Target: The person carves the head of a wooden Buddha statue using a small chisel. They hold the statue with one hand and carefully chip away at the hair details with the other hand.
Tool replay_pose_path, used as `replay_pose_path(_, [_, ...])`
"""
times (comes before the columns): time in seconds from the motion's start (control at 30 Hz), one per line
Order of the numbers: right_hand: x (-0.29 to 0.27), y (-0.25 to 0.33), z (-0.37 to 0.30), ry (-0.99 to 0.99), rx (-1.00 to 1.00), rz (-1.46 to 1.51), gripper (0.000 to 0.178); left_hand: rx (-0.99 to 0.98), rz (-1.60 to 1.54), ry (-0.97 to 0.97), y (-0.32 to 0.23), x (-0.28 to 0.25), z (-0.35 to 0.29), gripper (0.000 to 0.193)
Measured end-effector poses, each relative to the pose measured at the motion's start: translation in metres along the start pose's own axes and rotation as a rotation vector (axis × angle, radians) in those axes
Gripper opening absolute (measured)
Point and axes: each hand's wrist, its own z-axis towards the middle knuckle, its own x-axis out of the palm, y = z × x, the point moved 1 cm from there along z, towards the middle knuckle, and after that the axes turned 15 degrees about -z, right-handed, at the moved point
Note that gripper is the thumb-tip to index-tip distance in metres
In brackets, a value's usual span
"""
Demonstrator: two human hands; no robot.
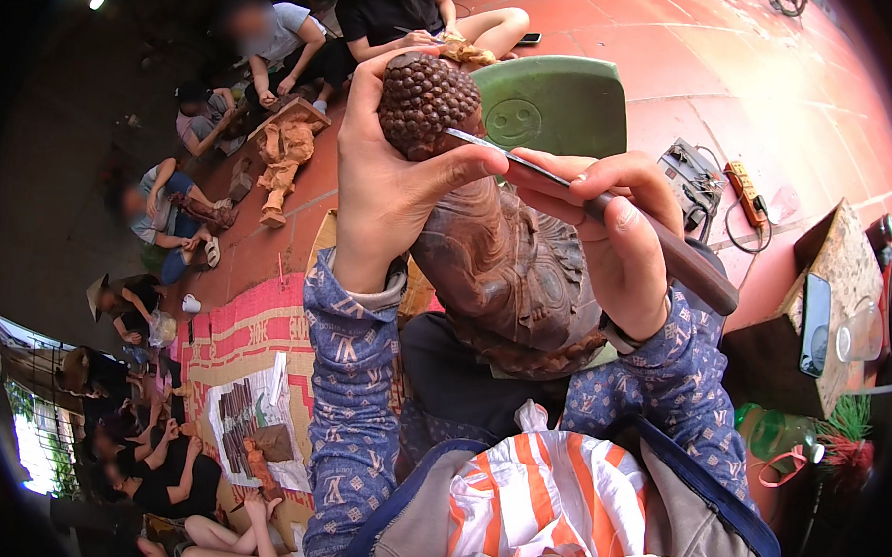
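A dark brown carved wooden Buddha statue [506, 271] leans in front of me, its base by my lap. Its head [429, 99] is covered in round knobs of hair. My left hand [386, 176] is wrapped round that head, the thumb stretched toward the blade. In my right hand [622, 236] is a carving chisel [666, 250] with a dark wooden handle and thin metal blade. The blade's tip meets the side of the statue's head, near the lower edge of the knobs. Both my forearms wear blue patterned sleeves.
Behind the statue stands a green plastic chair [563, 104]. At right are a power strip [746, 192], a wooden box [823, 305] bearing a phone [814, 324], and a green bottle [778, 432]. Several people sit at left near a wooden carving [287, 157] and tools on a mat [255, 315].
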Motion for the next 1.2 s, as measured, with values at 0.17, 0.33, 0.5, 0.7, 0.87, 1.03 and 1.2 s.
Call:
replay_pose_path(0.17, [0.006, 0.005, -0.002, -0.06, 0.016, -0.034, 0.019, -0.025, -0.048, -0.002, -0.003, 0.004, -0.001, 0.078])
replay_pose_path(0.33, [0.01, 0.009, -0.003, -0.096, 0.002, -0.107, 0.015, 0.102, 0.026, 0.041, 0.004, 0.0, 0.001, 0.078])
replay_pose_path(0.5, [0.01, 0.009, 0.002, -0.095, 0.004, -0.136, 0.012, 0.149, 0.128, 0.043, 0.003, -0.001, 0.001, 0.076])
replay_pose_path(0.7, [-0.006, 0.018, 0.012, 0.039, -0.098, -0.295, 0.013, 0.017, 0.034, -0.014, -0.006, 0.006, -0.003, 0.076])
replay_pose_path(0.87, [-0.013, 0.028, 0.016, 0.204, -0.432, -0.457, 0.015, 0.026, -0.015, 0.009, -0.004, 0.002, -0.002, 0.079])
replay_pose_path(1.03, [-0.014, 0.024, 0.009, 0.149, -0.336, -0.442, 0.014, 0.057, -0.029, 0.026, -0.001, 0.002, -0.002, 0.084])
replay_pose_path(1.2, [-0.008, 0.014, 0.004, 0.089, -0.235, -0.429, 0.016, 0.049, -0.016, 0.004, 0.001, 0.001, -0.002, 0.084])
